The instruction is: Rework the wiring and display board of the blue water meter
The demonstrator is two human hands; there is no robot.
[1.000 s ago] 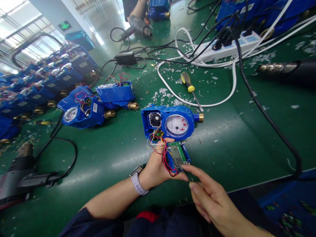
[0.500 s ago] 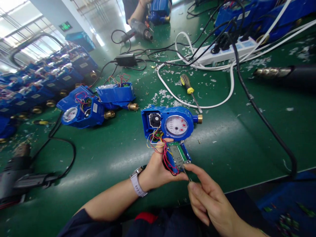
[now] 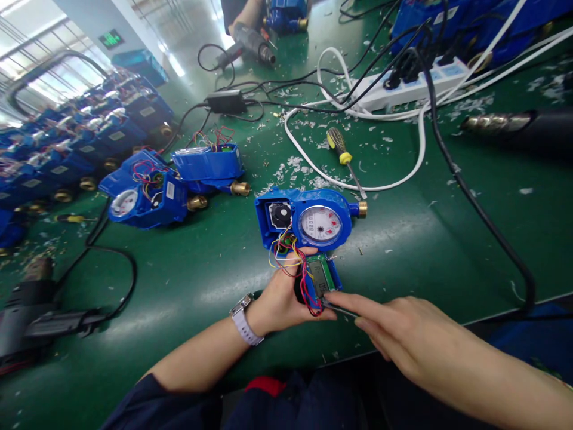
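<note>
A blue water meter with a round dial lies open on the green table. Red and yellow wires run from it to a small green circuit board with an LCD. My left hand, with a watch on the wrist, is wrapped round that board module. My right hand reaches in from the right, its fingers pinched on a thin metal tool whose tip touches the board's near edge.
Two more opened blue meters lie to the left, with rows of others behind. A yellow-handled screwdriver, a white power strip, cables and plastic shavings lie beyond. Heat guns sit at the left and right. Another person's hand works at the far end.
My right hand has moved up and leftward, stretching further over the table toward the board. The left hand and the board shifted slightly up.
</note>
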